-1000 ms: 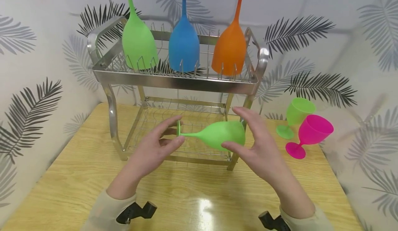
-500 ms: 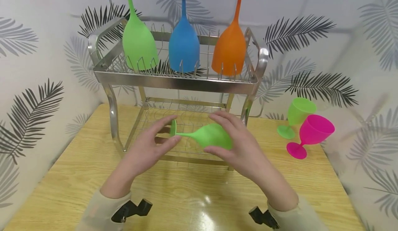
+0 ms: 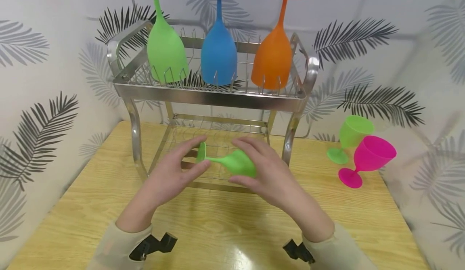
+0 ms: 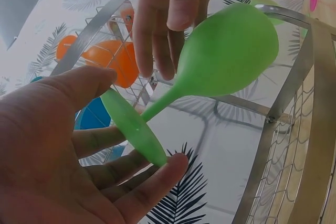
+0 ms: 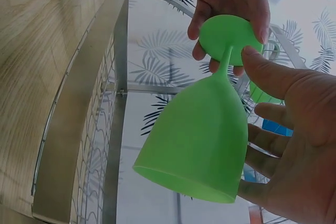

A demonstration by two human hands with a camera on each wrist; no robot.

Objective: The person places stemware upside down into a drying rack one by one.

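Note:
A green plastic goblet lies sideways in the air before the rack's lower tier, its foot to the left and bowl to the right. My left hand holds it by the round foot; in the left wrist view, thumb and fingers take the edge of that disc. My right hand is cupped about the bowl, thumb and fingers apart. From the right wrist, the goblet shows its bowl beside my right fingers, with the thumb reaching toward the stem. The right hand covers the rim end in the head view.
A two-tier metal dish rack stands behind my hands. Upside down on its top tier are a green goblet, a blue goblet and an orange goblet. On the wooden table, small green and pink goblets stand right.
My right hand has moved left from the rim end over the bowl, with its thumb and fingers drawn closer together. The goblet has shifted slightly left with my left hand.

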